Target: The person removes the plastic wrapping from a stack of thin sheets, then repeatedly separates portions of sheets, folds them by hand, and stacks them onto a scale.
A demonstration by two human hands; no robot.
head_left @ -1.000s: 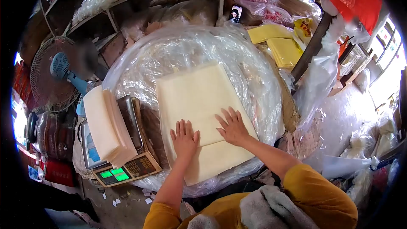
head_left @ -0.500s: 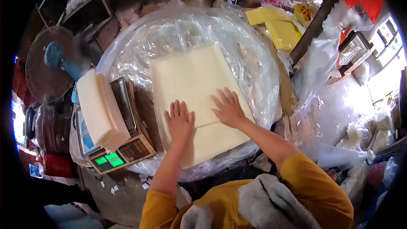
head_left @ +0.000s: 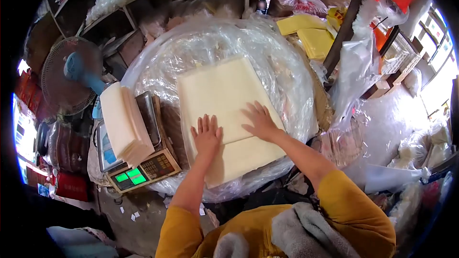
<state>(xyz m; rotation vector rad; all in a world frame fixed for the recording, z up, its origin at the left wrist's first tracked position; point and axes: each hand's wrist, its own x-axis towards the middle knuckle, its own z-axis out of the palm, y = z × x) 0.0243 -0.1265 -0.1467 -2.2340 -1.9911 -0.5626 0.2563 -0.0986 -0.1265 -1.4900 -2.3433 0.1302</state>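
Flat on the plastic-covered round table lie cream-coloured sheets (head_left: 217,86), with a fold or overlapping edge crossing their lower part. My left hand (head_left: 207,134) rests palm down near their left side, fingers stretched out. To its right, my right hand (head_left: 261,122) lies flat on the same sheets, its fingers spread. Neither hand grips anything. Left of the sheets, a folded stack of similar cream sheets (head_left: 125,124) sits on a digital scale (head_left: 146,172) whose display glows green.
Clear plastic film (head_left: 282,76) covers the round table. An electric fan (head_left: 71,74) stands at the left. Yellow packets (head_left: 315,43) and a phone (head_left: 262,5) are at the back. Hanging plastic bags (head_left: 356,71) are on the right. Paper scraps (head_left: 135,215) litter the floor.
The camera view has shifted slightly, so the scale and fan appear farther right. Both hands stay flat on the sheets, with little visible movement over them.
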